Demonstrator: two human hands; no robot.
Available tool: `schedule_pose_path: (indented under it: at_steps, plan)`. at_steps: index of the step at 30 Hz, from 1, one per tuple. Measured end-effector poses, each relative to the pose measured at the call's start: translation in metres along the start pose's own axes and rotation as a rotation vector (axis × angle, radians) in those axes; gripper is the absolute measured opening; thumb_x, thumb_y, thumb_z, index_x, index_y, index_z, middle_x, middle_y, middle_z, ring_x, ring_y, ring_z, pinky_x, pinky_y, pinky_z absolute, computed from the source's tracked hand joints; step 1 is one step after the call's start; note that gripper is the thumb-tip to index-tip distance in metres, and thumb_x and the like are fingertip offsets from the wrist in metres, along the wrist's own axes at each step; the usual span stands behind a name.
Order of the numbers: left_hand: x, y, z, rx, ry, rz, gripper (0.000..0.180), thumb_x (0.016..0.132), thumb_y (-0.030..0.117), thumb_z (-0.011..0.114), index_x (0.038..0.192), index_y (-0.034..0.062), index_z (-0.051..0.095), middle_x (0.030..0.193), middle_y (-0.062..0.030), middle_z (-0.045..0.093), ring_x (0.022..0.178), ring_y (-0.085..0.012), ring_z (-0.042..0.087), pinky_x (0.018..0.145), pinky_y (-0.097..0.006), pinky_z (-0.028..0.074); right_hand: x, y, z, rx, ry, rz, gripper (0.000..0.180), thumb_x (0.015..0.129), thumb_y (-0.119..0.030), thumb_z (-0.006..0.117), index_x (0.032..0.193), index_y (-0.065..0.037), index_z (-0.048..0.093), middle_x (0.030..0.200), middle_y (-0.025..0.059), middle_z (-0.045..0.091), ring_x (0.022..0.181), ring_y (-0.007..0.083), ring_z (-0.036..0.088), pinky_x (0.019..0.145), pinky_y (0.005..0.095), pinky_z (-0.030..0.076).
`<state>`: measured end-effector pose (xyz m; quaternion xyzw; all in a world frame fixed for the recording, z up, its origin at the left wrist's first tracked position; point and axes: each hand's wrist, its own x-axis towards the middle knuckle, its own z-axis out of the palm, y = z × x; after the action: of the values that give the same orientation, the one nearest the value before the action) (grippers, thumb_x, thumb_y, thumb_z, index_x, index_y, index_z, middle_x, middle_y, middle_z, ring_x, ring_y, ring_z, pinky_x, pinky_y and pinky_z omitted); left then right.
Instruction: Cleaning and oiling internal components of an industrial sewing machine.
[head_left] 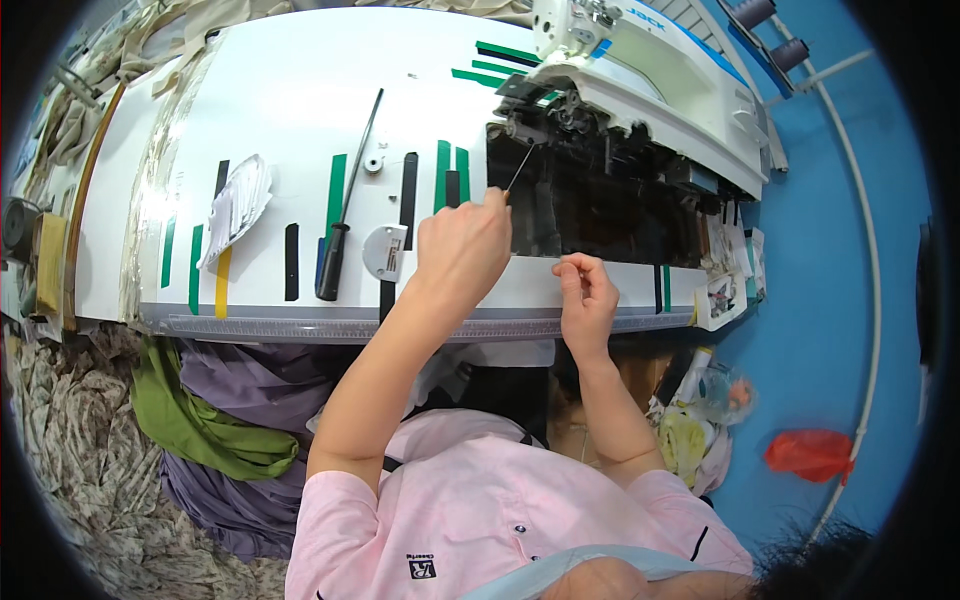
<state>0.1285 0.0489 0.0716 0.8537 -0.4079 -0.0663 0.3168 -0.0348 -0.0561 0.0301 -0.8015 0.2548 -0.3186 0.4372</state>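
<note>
My left hand (pixel 465 240) is closed around a thin screwdriver (pixel 521 167), mostly hidden in the fist. Its slim metal shaft points up and right to the dark mechanism (pixel 560 115) of a white sewing machine (pixel 690 85). Below that mechanism, a dark rectangular opening (pixel 625 215) is cut into the white table (pixel 300 100). At the opening's front edge my right hand (pixel 587 300) has thumb and fingers pinched together; whatever may be between them is too small to make out. Left of my left hand lie a half-round metal plate (pixel 380 254) and a larger black-handled screwdriver (pixel 333 262).
A small round metal part (pixel 374 165) lies beyond the plate. Green, black and yellow tape strips mark the tabletop near a paper stack (pixel 240 212). A clear ruler (pixel 450 325) runs along the front edge. Purple cloth (pixel 235 490) and green cloth (pixel 205 425) hang below left.
</note>
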Motion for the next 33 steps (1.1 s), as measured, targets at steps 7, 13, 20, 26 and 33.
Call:
schedule_pose_path:
  at_steps: [7,13,20,26,33]
  plan:
    - [0.048,0.018,0.037,-0.001,-0.004,-0.026,0.03,0.096,0.026,0.046,0.091,0.001,0.062,0.071,-0.0231,0.065,0.069,-0.0414,0.065,0.064,-0.05,0.051,-0.004,0.026,0.0,-0.223,0.036,-0.222,0.005,0.09,-0.004,0.063,0.093,-0.001,0.06,0.08,0.0098,0.063,0.071,0.0212,0.061,0.063,0.0296,0.049]
    - [0.047,0.019,0.038,-0.092,0.05,-0.246,0.031,0.096,0.025,0.045,0.091,-0.0005,0.062,0.076,-0.0251,0.066,0.075,-0.0431,0.065,0.069,-0.052,0.051,-0.007,0.032,-0.004,-0.145,0.049,-0.173,0.004,0.092,-0.005,0.062,0.093,-0.001,0.06,0.078,0.0057,0.064,0.068,0.0137,0.06,0.061,0.0253,0.048]
    - [0.051,0.028,0.04,-0.214,0.03,-0.115,0.032,0.097,0.025,0.044,0.093,-0.0004,0.062,0.076,-0.0259,0.065,0.075,-0.045,0.063,0.069,-0.052,0.049,-0.007,0.029,-0.003,-0.15,0.038,-0.169,0.004,0.088,0.0,0.063,0.091,-0.001,0.06,0.081,0.0104,0.063,0.072,0.0236,0.062,0.064,0.0302,0.049]
    - [0.052,0.026,0.046,-0.266,0.087,-0.194,0.035,0.099,0.024,0.043,0.088,-0.0022,0.063,0.078,-0.0275,0.064,0.078,-0.0466,0.062,0.072,-0.053,0.048,-0.007,0.027,-0.005,-0.142,0.045,-0.164,0.004,0.088,-0.001,0.063,0.09,-0.001,0.06,0.08,0.0105,0.063,0.072,0.0233,0.062,0.064,0.0303,0.049]
    - [0.053,0.031,0.038,-0.289,0.129,-0.153,0.036,0.098,0.024,0.044,0.085,-0.0035,0.062,0.077,-0.0282,0.063,0.077,-0.0465,0.061,0.072,-0.052,0.048,-0.007,0.028,-0.005,-0.103,0.031,-0.081,0.004,0.088,-0.001,0.063,0.09,-0.001,0.06,0.08,0.0102,0.063,0.072,0.0224,0.062,0.063,0.0294,0.048]
